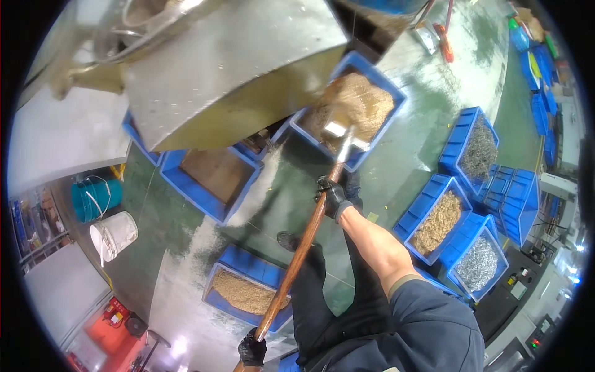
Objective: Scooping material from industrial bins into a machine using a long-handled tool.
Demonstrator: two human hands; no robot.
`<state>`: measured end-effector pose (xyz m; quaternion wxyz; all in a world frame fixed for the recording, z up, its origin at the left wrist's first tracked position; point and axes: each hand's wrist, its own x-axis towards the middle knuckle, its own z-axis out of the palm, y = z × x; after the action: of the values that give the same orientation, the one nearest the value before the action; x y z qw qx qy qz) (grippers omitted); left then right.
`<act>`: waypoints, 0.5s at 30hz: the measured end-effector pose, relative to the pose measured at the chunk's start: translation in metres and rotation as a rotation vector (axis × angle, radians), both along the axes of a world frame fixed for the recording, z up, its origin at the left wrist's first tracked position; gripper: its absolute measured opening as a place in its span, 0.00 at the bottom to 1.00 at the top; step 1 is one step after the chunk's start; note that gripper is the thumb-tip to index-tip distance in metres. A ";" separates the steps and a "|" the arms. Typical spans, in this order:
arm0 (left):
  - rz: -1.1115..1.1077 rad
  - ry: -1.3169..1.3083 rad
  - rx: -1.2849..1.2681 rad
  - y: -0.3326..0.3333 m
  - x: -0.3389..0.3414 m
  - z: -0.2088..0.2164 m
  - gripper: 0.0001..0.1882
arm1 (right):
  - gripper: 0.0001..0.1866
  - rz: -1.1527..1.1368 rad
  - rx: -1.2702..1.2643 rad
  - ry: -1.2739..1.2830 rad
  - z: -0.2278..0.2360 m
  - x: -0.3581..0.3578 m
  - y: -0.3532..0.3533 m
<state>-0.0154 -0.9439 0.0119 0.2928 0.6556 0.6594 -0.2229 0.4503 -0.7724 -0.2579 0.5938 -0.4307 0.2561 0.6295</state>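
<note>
My right hand (pixel 334 197), in a black glove, is wrapped round the upper shaft of a shovel (pixel 304 248). My left hand (pixel 251 348), also gloved in black, grips the wooden shaft near its lower end in the picture. The shovel slants away from me, and its metal head reaches into a blue bin (pixel 296 131) beside the large metal machine. Tan loose material (pixel 365 105) that looks like metal chips fills much of that bin. Motion blurs the shovel's blade there, so I cannot tell how much lies on it.
A metal machine housing (pixel 229 68) overhangs the far left. Blue bins (pixel 242 192) stand beneath it, and one with tan chips (pixel 248 294) is by my legs. More chip-filled bins (pixel 440 220) stand right. Teal (pixel 96 198) and white buckets (pixel 114 235) sit left, near a red machine (pixel 111 335).
</note>
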 end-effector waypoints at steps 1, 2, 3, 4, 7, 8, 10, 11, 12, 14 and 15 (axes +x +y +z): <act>0.003 -0.011 0.012 -0.003 -0.006 0.010 0.11 | 0.04 0.002 -0.006 -0.006 0.012 -0.001 -0.001; -0.128 0.047 0.036 -0.008 -0.016 0.026 0.14 | 0.04 -0.001 -0.013 -0.012 0.031 -0.007 0.003; -0.260 0.102 0.056 -0.010 -0.023 0.041 0.18 | 0.04 0.003 0.003 -0.022 0.045 -0.011 0.003; -0.254 0.094 0.075 -0.010 -0.030 0.056 0.18 | 0.04 -0.006 0.000 -0.027 0.059 -0.014 0.002; -1.863 1.235 0.881 0.004 -0.054 0.104 0.16 | 0.04 -0.067 0.094 0.021 0.105 -0.021 0.001; -2.376 1.690 1.122 0.008 -0.063 0.126 0.16 | 0.03 -0.080 0.140 0.034 0.120 -0.024 0.000; -2.365 1.562 1.144 0.018 -0.084 0.153 0.15 | 0.03 -0.086 0.201 0.027 0.147 -0.028 -0.005; -2.376 1.408 1.144 0.022 -0.092 0.166 0.14 | 0.03 -0.094 0.193 0.012 0.167 -0.034 -0.005; -2.356 1.435 1.154 0.023 -0.098 0.179 0.14 | 0.03 -0.103 0.184 -0.003 0.187 -0.039 -0.002; -1.402 0.601 0.869 0.021 -0.108 0.211 0.09 | 0.03 -0.138 0.240 0.050 0.241 -0.050 0.000; -0.916 0.213 0.696 0.026 -0.105 0.230 0.08 | 0.04 -0.187 0.275 0.099 0.272 -0.053 -0.001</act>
<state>-0.1203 -0.9176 0.2421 -0.1337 0.9055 0.3689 -0.1618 0.3976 -0.7736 0.0141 0.6897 -0.2881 0.2355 0.6212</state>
